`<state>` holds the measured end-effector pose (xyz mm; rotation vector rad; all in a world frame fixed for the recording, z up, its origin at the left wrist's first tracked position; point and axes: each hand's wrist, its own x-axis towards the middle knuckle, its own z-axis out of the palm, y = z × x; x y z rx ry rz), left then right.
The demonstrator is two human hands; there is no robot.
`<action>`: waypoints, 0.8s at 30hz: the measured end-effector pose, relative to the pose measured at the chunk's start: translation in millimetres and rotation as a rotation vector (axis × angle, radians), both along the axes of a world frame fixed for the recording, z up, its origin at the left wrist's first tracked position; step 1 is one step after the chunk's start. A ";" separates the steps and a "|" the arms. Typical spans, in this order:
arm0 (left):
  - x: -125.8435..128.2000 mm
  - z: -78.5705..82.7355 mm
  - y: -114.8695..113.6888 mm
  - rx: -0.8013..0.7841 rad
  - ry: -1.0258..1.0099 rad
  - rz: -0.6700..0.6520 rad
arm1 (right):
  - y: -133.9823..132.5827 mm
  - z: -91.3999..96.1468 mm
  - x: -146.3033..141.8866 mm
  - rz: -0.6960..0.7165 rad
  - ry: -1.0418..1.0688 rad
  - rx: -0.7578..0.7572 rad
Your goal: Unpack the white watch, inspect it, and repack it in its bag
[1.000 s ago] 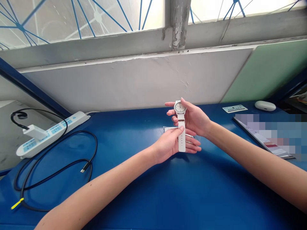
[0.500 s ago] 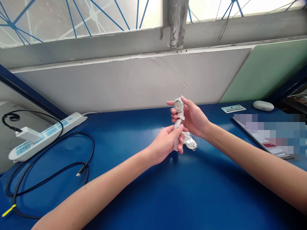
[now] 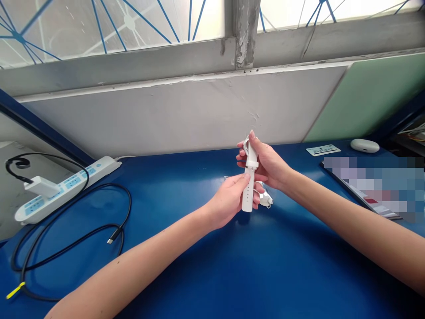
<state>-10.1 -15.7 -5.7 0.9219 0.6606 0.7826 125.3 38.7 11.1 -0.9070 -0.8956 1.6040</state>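
Observation:
Both hands hold a white wristwatch (image 3: 248, 195) above the blue table, near its back edge. My right hand (image 3: 267, 161) is closed around the upper part, by the case and buckle, with its thumb along the strap. Lower down, my left hand (image 3: 229, 195) pinches the strap end that has a row of holes, thumb on top. The dial is turned away and mostly hidden by fingers. Just behind the hands a white object with a shiny clear wrapper (image 3: 266, 199) lies on the table, partly covered.
On the left lies a white power strip (image 3: 71, 186) with a plugged-in charger (image 3: 41, 187) and a coiled black cable (image 3: 124, 199). At the right are a card (image 3: 323, 150), a white earbud case (image 3: 364, 145) and a tablet-like flat item (image 3: 368, 201), partly blurred out. A wall (image 3: 166, 119) stands behind.
The watch has been turned over in my hands. Its dial faced me before; now the strap's holed end and buckle show. The arms have hardly moved.

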 end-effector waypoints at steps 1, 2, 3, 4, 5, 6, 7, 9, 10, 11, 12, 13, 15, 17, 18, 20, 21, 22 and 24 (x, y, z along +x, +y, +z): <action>-0.1 -0.1 0.2 0.011 0.022 0.003 | -1.3 0.7 0.5 0.038 0.018 0.016; -0.2 -0.2 0.5 0.029 0.036 0.013 | -2.7 1.3 1.1 0.090 0.043 0.034; -0.4 -0.5 1.0 0.053 0.041 0.026 | -4.0 1.7 1.8 0.151 0.072 0.050; -0.7 -0.9 1.5 0.077 0.042 0.038 | -5.3 1.9 2.5 0.214 0.100 0.065; -1.0 -1.3 2.0 0.097 0.039 0.046 | -6.3 2.0 3.0 0.271 0.121 0.076; -1.2 -1.9 2.3 0.108 0.038 0.047 | -7.0 1.9 3.4 0.315 0.134 0.085; -1.5 -2.5 2.5 0.110 0.045 0.039 | -7.4 1.6 3.7 0.342 0.141 0.091; -1.6 -3.6 1.9 0.102 0.081 0.024 | -7.1 0.8 4.0 0.360 0.150 0.097; -1.6 -4.0 1.2 0.097 0.101 0.019 | -6.5 0.4 4.1 0.364 0.155 0.096; -1.3 -4.3 0.3 0.098 0.117 0.018 | -5.9 0.0 4.2 0.374 0.159 0.095; -1.0 -4.3 -0.7 0.105 0.133 0.020 | -5.3 -0.1 4.4 0.392 0.158 0.094; -0.6 -4.1 -1.8 0.121 0.148 0.027 | -4.8 -0.1 4.6 0.417 0.153 0.093; 0.5 -3.1 -3.8 0.157 0.184 0.040 | -4.4 0.4 5.1 0.459 0.142 0.094; 1.4 -1.8 -5.1 0.172 0.204 0.040 | -4.6 1.4 5.6 0.469 0.131 0.091; 1.7 -1.3 -5.4 0.166 0.200 0.031 | -4.8 1.9 5.8 0.462 0.128 0.086; 1.8 -1.0 -5.1 0.137 0.165 -0.005 | -4.6 2.5 6.3 0.449 0.120 0.073; 1.7 -1.2 -4.7 0.118 0.139 -0.029 | -4.0 2.6 6.9 0.447 0.115 0.068; 1.4 -1.6 -4.1 0.098 0.110 -0.054 | -3.1 2.5 7.7 0.448 0.106 0.063; 0.6 -3.1 -2.5 0.061 0.056 -0.092 | -0.4 2.0 9.9 0.457 0.072 0.050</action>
